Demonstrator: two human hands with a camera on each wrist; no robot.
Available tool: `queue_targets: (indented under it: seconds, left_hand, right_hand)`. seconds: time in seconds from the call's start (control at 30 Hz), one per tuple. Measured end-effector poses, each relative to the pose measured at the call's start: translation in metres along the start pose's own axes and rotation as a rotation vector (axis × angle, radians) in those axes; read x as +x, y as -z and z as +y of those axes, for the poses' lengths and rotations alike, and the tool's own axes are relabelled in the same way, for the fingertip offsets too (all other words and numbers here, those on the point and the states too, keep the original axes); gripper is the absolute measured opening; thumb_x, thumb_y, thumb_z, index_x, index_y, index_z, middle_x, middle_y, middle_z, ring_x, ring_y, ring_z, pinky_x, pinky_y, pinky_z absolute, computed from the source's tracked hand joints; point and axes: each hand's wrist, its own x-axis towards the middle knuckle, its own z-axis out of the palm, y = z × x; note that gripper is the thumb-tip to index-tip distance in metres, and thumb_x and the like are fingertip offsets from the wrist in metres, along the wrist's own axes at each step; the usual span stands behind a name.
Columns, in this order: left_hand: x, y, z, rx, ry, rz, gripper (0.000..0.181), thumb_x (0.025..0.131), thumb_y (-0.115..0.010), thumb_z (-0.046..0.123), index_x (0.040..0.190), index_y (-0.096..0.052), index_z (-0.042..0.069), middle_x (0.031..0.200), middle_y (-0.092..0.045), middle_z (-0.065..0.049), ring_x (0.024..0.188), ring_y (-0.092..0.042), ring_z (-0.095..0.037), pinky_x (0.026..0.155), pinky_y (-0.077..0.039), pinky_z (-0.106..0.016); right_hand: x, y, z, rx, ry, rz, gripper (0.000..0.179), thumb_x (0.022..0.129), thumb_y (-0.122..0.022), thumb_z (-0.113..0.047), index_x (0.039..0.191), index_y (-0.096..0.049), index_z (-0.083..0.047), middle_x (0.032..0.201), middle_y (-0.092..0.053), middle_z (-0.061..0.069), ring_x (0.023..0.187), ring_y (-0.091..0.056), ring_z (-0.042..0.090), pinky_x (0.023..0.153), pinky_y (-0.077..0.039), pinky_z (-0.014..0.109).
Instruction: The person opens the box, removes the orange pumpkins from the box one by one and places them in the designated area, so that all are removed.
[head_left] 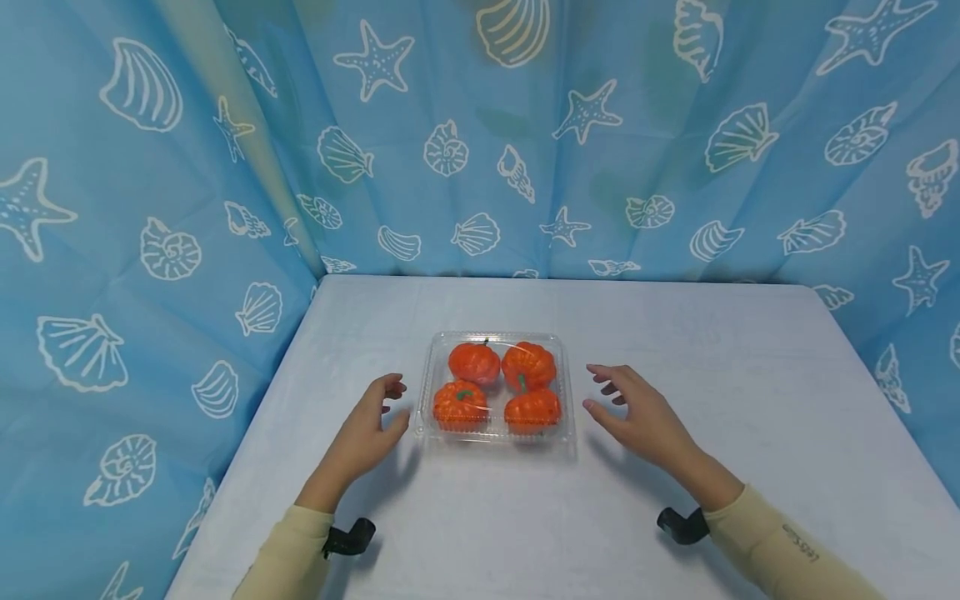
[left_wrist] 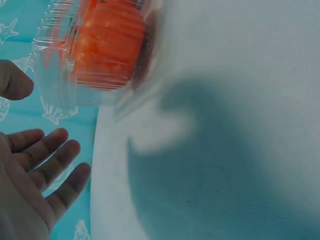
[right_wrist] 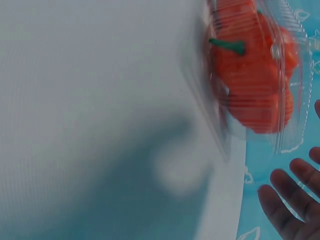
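A clear plastic clamshell box (head_left: pixel 495 435) sits on the white tabletop with its lid down. Inside it lie several small orange pumpkins (head_left: pixel 461 406) with green stems, seen through the plastic. My left hand (head_left: pixel 371 427) hovers just left of the box, fingers loosely bent and thumb apart, with nothing in it. On the other side my right hand (head_left: pixel 641 417) is held a little off the box's right edge, also holding nothing. In the left wrist view the box (left_wrist: pixel 55 75) stands beyond the thumb; the right wrist view shows a pumpkin (right_wrist: pixel 257 105) through the ridged side wall.
A white cloth covers the table (head_left: pixel 720 358). Blue curtains (head_left: pixel 525 125) printed with white shells and starfish hang behind it and along both sides. Black camera mounts (head_left: pixel 350 537) are strapped at the wrists, over beige sleeves.
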Motion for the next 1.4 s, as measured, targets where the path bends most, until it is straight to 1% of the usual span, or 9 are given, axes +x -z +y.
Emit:
queue_targets:
  seconds: [0.13,0.27,0.43,0.57,0.77,0.93,1.03,1.27,1.4]
  left_hand:
    - [-0.003,-0.003,0.000,-0.030,0.034,-0.045,0.065,0.096,-0.065,0.021,0.151,-0.036,0.003,0.141,-0.053,-0.012,0.129,-0.053,-0.028,0.106,-0.048,-0.050]
    - [-0.004,-0.008,0.001,-0.079,0.066,-0.088,0.078,0.094,-0.071,0.027,0.156,-0.031,0.004,0.145,-0.051,-0.012,0.131,-0.051,-0.029,0.107,-0.047,-0.050]
    - [-0.005,-0.016,0.002,-0.110,0.098,-0.122,0.092,0.090,-0.077,0.034,0.160,-0.025,0.005,0.148,-0.048,-0.013,0.134,-0.050,-0.031,0.107,-0.047,-0.050]
    - [-0.004,-0.020,0.002,-0.154,0.095,-0.138,0.098,0.087,-0.080,0.035,0.161,-0.022,0.005,0.153,-0.044,-0.012,0.137,-0.047,-0.031,0.109,-0.046,-0.050]
    - [-0.003,-0.025,0.005,-0.195,0.081,-0.173,0.105,0.085,-0.082,0.033,0.163,-0.017,0.006,0.163,-0.033,-0.015,0.145,-0.040,-0.034,0.113,-0.041,-0.050]
    - [-0.001,-0.028,0.006,-0.194,0.082,-0.185,0.109,0.085,-0.082,0.034,0.163,-0.012,0.005,0.167,-0.023,-0.016,0.148,-0.035,-0.037,0.114,-0.038,-0.051]
    - [0.000,-0.031,0.007,-0.201,0.092,-0.185,0.112,0.085,-0.082,0.035,0.164,-0.009,0.005,0.168,-0.018,-0.015,0.150,-0.030,-0.037,0.117,-0.032,-0.051]
    - [0.002,-0.036,0.008,-0.224,0.128,-0.177,0.113,0.086,-0.081,0.034,0.164,-0.003,0.009,0.169,-0.013,-0.015,0.153,-0.021,-0.037,0.120,-0.025,-0.055]
    - [0.001,-0.037,0.007,-0.250,0.112,-0.173,0.112,0.087,-0.079,0.033,0.164,-0.002,0.008,0.169,-0.011,-0.017,0.153,-0.018,-0.039,0.120,-0.023,-0.058]
  right_hand:
    - [-0.002,-0.002,-0.005,0.091,0.048,-0.048,0.061,0.095,-0.074,-0.025,0.150,-0.048,-0.017,0.137,-0.054,0.010,0.108,-0.065,0.027,0.087,-0.060,0.046]
    - [-0.004,-0.005,-0.008,0.192,0.084,-0.107,0.068,0.093,-0.075,-0.022,0.153,-0.044,-0.017,0.148,-0.042,0.011,0.110,-0.064,0.027,0.088,-0.060,0.043]
    - [-0.005,-0.011,-0.010,0.242,0.125,-0.135,0.078,0.089,-0.080,-0.020,0.156,-0.040,-0.015,0.160,-0.027,0.012,0.111,-0.064,0.027,0.088,-0.060,0.043]
    - [-0.005,-0.015,-0.011,0.257,0.150,-0.167,0.083,0.086,-0.082,-0.019,0.157,-0.039,-0.014,0.165,-0.020,0.012,0.111,-0.063,0.025,0.089,-0.059,0.044]
    - [-0.004,-0.019,-0.012,0.256,0.158,-0.194,0.091,0.083,-0.085,-0.018,0.159,-0.034,-0.017,0.166,-0.018,0.012,0.113,-0.061,0.024,0.091,-0.059,0.041]
    - [0.000,-0.021,-0.014,0.248,0.161,-0.192,0.095,0.082,-0.085,-0.015,0.160,-0.031,-0.018,0.166,-0.018,0.011,0.114,-0.061,0.024,0.092,-0.058,0.039]
    - [0.002,-0.023,-0.014,0.240,0.168,-0.186,0.096,0.081,-0.085,-0.014,0.160,-0.030,-0.017,0.166,-0.017,0.010,0.114,-0.061,0.024,0.092,-0.058,0.038]
    - [0.006,-0.026,-0.014,0.221,0.183,-0.166,0.095,0.083,-0.083,-0.013,0.160,-0.028,-0.018,0.167,-0.015,0.011,0.111,-0.059,0.021,0.088,-0.059,0.038]
    - [0.008,-0.031,-0.014,0.206,0.172,-0.158,0.093,0.084,-0.081,-0.013,0.160,-0.028,-0.021,0.167,-0.014,0.010,0.110,-0.057,0.020,0.087,-0.059,0.040]
